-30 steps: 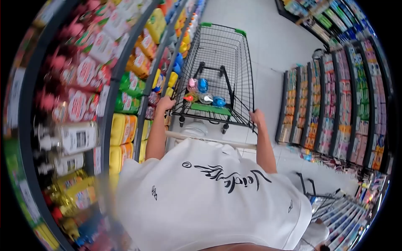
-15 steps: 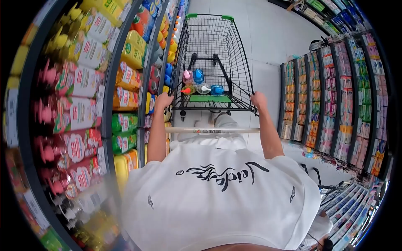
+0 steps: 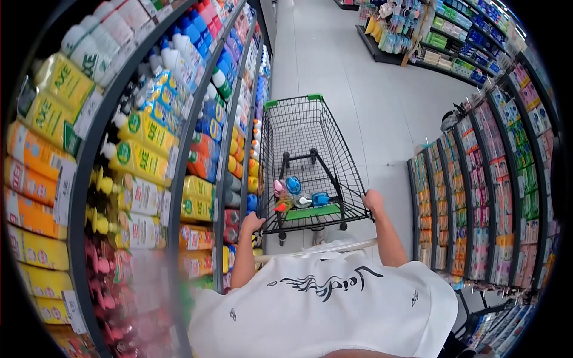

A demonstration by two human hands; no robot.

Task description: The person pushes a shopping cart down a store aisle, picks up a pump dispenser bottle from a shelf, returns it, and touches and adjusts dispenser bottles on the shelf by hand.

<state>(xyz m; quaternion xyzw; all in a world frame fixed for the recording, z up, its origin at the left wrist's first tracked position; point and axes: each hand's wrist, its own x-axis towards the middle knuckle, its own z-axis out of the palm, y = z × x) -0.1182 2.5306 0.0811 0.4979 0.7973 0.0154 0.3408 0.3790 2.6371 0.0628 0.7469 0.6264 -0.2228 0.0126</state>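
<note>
A black wire shopping cart (image 3: 351,152) with green corner pieces is in front of me. My left hand (image 3: 253,222) is closed on its near left corner, close to the shelf. On the near right corner, my right hand (image 3: 373,200) is wrapped round the frame. Several small bottles stand at the near end of the basket, among them a blue-topped bottle (image 3: 293,185), a pink-topped bottle (image 3: 279,188) and an orange-topped bottle (image 3: 281,206). Behind the hands a pale handlebar (image 3: 358,244) runs across, partly hidden by my white shirt (image 3: 322,310).
Shelves of yellow bottles (image 3: 143,158) and other cleaners line the left, close to the cart. On the right stands a shelf of packaged goods (image 3: 471,197). Pale floor tiles (image 3: 322,53) stretch ahead, with a hanging display (image 3: 391,33) at the far right.
The view has tilted up and shows more aisle ahead; the cart and both hands sit lower in it. Shelf goods on the left have shifted down. Both hands keep their hold.
</note>
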